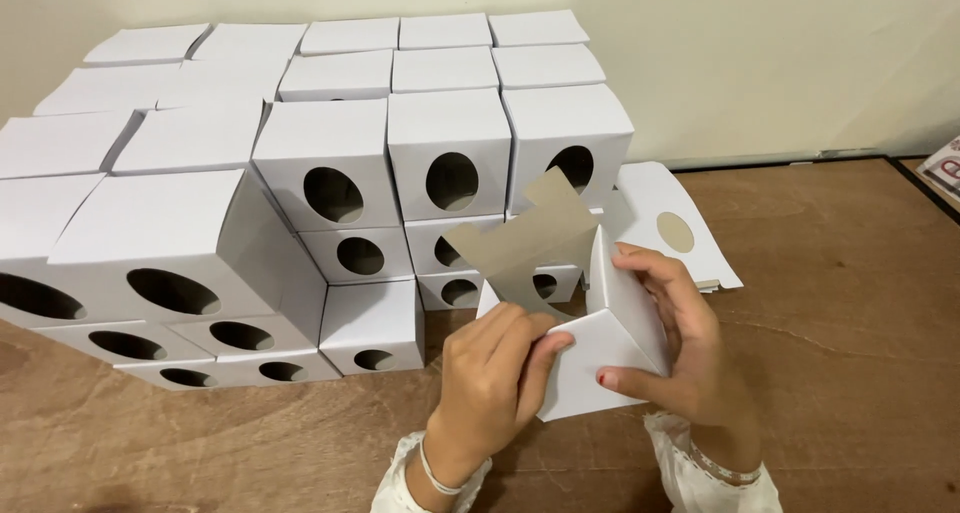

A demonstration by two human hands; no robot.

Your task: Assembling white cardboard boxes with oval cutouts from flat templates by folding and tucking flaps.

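A half-folded white cardboard box (610, 348) is held low in the middle of the head view, just above the wooden table (850, 303). Its brown inner flap (530, 238) stands up and open. My left hand (495, 378) presses its fingers onto a flap at the box's open top. My right hand (675, 338) wraps the box's right side, thumb below and fingers on the upper edge.
A big stack of finished white boxes with oval holes (330, 183) fills the left and back, against a pale wall. A flat unfolded box blank (675, 223) lies behind my hands. Bare table spreads to the right.
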